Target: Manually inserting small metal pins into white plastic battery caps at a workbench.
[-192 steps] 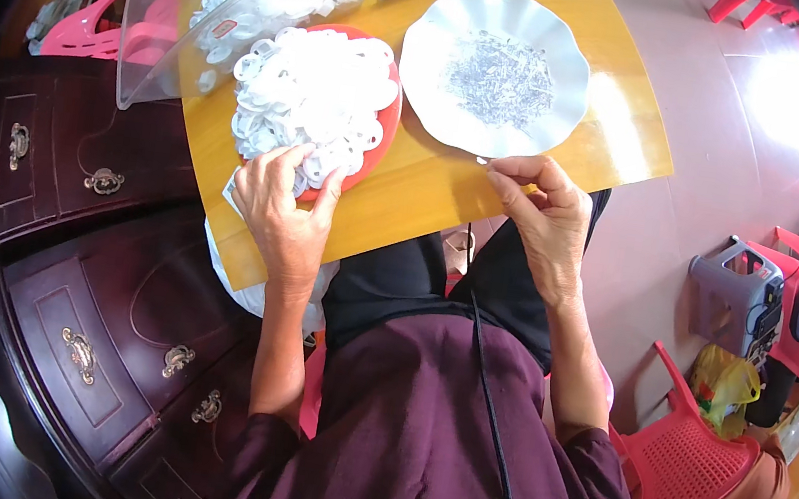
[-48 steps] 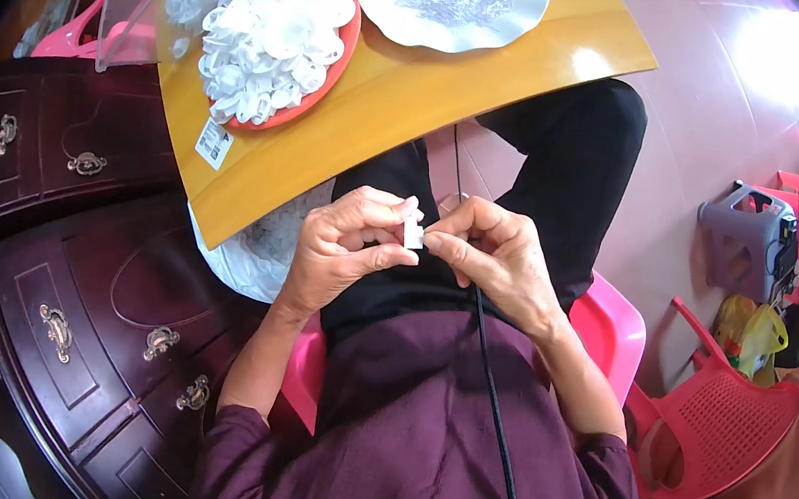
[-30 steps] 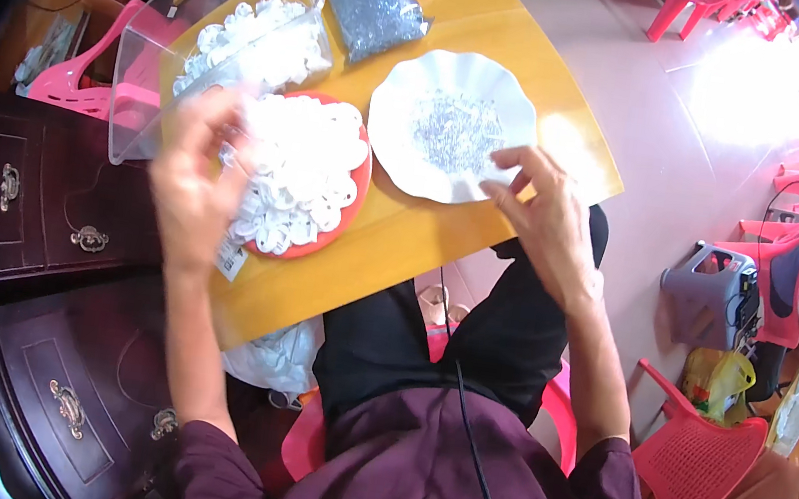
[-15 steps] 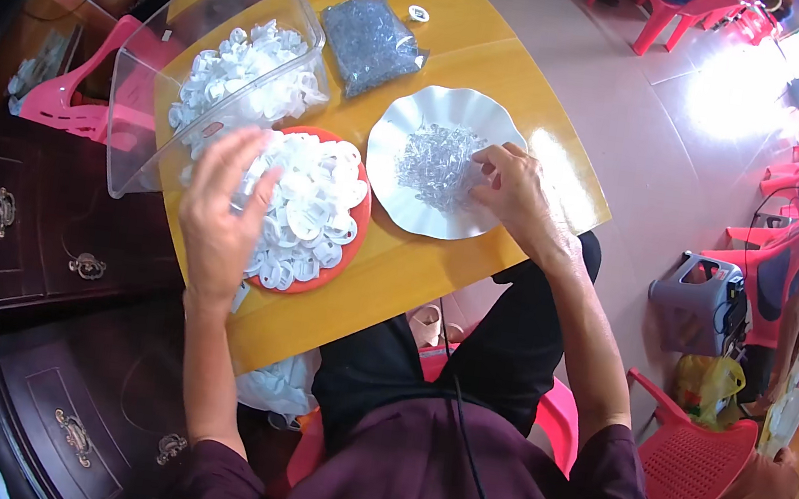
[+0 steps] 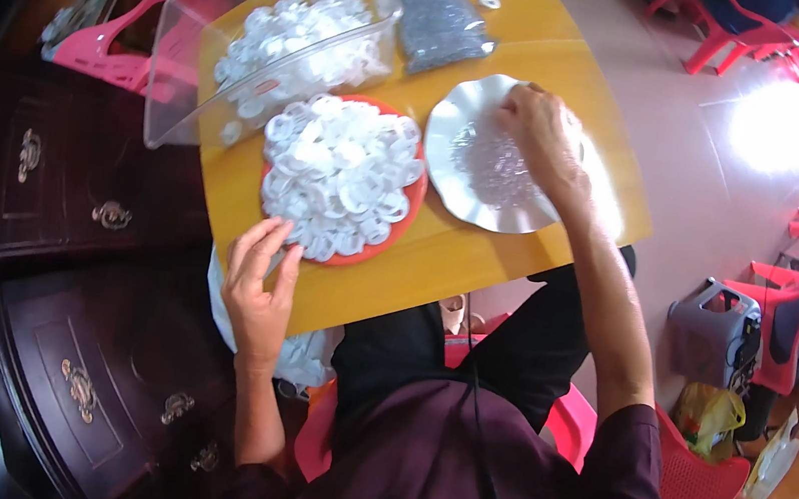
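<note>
A red plate (image 5: pixel 407 212) heaped with white plastic rings (image 5: pixel 338 176) sits on the yellow table (image 5: pixel 438 265). My left hand (image 5: pixel 262 277) rests at the plate's near left edge, fingertips touching the rings. To the right stands a white scalloped plate (image 5: pixel 453 151) holding a pile of small clear glittery pieces (image 5: pixel 491 166). My right hand (image 5: pixel 540 137) reaches into that plate, fingers bent down over the pieces; what they pinch is hidden.
A clear plastic box (image 5: pixel 275 41) with more white rings stands behind the red plate. A bag of grey pieces (image 5: pixel 442 21) lies beside it. Dark wooden drawers (image 5: pixel 56 326) stand to the left. Red plastic chairs (image 5: pixel 795 312) and a grey case (image 5: pixel 717 332) are at the right.
Both hands left my lap for the table. My left hand came down from above the red plate to its near edge. My right hand moved further into the white plate.
</note>
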{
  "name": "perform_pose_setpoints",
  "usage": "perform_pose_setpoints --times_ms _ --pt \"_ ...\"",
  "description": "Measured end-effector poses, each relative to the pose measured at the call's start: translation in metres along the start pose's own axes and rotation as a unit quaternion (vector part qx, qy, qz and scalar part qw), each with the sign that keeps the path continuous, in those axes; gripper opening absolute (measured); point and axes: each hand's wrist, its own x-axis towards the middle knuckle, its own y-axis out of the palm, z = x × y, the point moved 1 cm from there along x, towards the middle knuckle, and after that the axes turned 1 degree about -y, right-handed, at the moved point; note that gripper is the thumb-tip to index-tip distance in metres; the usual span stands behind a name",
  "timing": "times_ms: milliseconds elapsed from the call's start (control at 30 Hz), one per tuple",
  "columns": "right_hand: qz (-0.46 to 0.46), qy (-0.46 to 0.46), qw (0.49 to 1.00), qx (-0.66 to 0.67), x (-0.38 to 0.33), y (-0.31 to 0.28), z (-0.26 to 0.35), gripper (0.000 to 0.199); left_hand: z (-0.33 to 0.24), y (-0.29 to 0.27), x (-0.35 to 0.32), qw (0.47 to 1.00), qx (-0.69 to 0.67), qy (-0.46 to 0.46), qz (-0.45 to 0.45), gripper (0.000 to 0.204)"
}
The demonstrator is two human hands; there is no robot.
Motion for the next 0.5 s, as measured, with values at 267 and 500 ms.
perform_pose_setpoints --times_ms 267,500 --pt "0.1 0.008 0.994 -0.036 0.014 -0.004 0.012 0.014 0.011 -0.001 -0.017 0.998 -0.016 -0.065 0.002 0.034" --pt "0.075 -0.033 0.996 -0.031 0.009 -0.005 0.02 0.012 0.018 -0.008 0.012 0.998 -0.012 -0.048 -0.023 0.032"
